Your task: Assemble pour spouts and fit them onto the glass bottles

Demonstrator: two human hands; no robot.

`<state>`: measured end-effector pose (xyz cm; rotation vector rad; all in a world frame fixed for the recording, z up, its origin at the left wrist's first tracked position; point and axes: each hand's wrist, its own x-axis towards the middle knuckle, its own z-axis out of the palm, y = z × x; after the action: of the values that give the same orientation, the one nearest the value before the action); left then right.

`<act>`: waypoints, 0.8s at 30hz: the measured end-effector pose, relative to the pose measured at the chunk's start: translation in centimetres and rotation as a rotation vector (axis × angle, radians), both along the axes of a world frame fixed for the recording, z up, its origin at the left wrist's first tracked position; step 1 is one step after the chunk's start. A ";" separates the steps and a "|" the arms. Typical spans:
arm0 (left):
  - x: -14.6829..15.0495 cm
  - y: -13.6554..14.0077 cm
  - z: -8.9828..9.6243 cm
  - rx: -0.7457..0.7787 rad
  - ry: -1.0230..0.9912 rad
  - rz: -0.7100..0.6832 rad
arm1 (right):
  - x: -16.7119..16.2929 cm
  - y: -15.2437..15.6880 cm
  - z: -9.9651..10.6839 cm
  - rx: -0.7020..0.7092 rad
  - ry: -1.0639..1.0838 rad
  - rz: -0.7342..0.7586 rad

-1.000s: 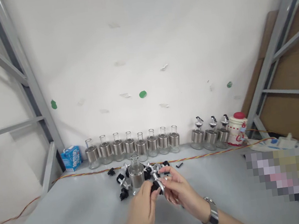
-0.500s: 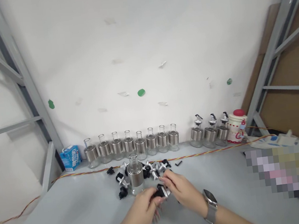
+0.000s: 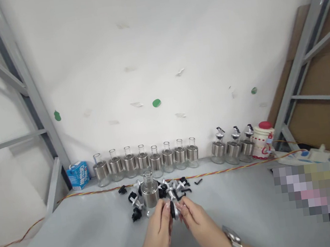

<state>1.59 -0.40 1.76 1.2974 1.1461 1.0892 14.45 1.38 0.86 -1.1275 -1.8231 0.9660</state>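
Note:
Low in the middle of the head view, my left hand [image 3: 158, 225] and my right hand [image 3: 197, 218] face each other. Both pinch a small black-and-silver pourer stopper [image 3: 174, 210], whose lower part the fingers hide. Just behind my left hand stands an open glass bottle [image 3: 150, 193] with a metal sleeve, its base partly covered. Around that bottle lie loose black stopper parts [image 3: 136, 214], silver pourer pieces [image 3: 136, 201] and small black levers [image 3: 186, 190]. A watch [image 3: 233, 237] is on my right wrist.
Along the wall stands a row of open bottles [image 3: 155, 160]. Farther right are three bottles with pourers [image 3: 233, 149], beside a cream-and-red container [image 3: 262, 141]. A blue carton [image 3: 78, 175] sits at the left, a twisted wire [image 3: 213, 172] crosses the table, and a power strip [image 3: 304, 156] lies right.
My right hand has moved down and my fingers have come together around the stopper, which is turned differently. More black levers show on the table behind my hands.

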 end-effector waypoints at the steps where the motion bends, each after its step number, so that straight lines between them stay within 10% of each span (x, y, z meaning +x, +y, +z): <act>1: 0.1 0.1 0.1 -0.031 -0.030 0.009 | 0.0 -0.1 -0.1 0.067 -0.043 -0.024; 7: -0.8 1.6 -0.3 -0.213 -0.137 0.038 | 1.5 0.5 0.3 0.386 -0.198 -0.057; 24: -0.9 1.2 -0.5 -0.057 -0.186 -0.158 | 1.7 0.4 1.5 0.457 -0.389 0.041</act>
<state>0.70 0.79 1.22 1.1942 0.9145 1.0296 16.12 1.82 2.33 -1.0345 -2.2350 0.3260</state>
